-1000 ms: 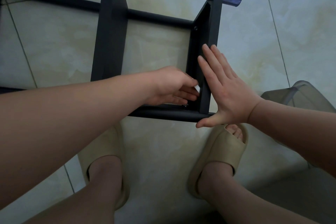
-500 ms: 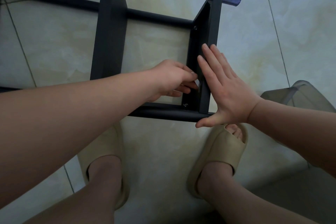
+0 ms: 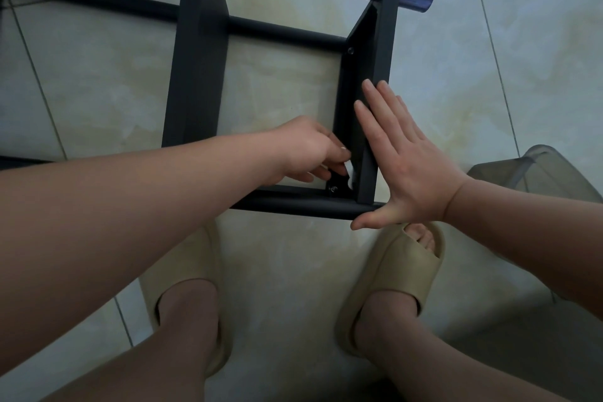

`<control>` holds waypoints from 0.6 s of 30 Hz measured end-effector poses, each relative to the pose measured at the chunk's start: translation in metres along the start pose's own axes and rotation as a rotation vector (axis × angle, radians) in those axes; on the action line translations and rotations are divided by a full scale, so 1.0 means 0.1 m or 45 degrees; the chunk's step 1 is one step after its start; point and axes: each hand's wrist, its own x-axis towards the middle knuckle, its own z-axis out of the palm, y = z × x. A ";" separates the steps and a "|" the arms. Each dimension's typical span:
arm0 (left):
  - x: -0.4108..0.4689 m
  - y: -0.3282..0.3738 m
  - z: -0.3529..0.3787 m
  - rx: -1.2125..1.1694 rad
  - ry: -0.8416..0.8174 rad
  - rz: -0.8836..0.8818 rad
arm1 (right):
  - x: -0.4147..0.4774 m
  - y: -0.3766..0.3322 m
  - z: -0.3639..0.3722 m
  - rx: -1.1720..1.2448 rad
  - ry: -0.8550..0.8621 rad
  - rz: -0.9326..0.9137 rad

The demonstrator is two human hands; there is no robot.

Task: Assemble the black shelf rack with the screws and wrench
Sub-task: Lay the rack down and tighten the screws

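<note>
Head view: the black metal tube-and-bar shelf rack (image 3: 195, 59) lies on the pale tiled floor (image 3: 489, 81), just beyond the person's feet. Its left and far portions run out of frame. The right hand (image 3: 404, 163) is flat, fingers straight, pressed against the outer face of the rack's right end bar. The left hand (image 3: 310, 147) reaches inside the frame at the near right corner, fingers curled, pinching a small pale object (image 3: 350, 171) that is mostly hidden and not identifiable. A small screw head (image 3: 333, 188) sits in that corner, just below the fingers. A grey translucent container (image 3: 538, 173) at right is cut off.
</note>
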 end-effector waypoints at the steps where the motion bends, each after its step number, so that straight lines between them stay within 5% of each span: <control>1: 0.00 0.01 0.00 -0.034 -0.011 0.008 | 0.00 0.00 0.00 -0.002 0.003 -0.003; 18: 0.01 0.01 0.03 -0.101 -0.041 0.049 | 0.00 0.01 0.02 0.006 0.004 -0.001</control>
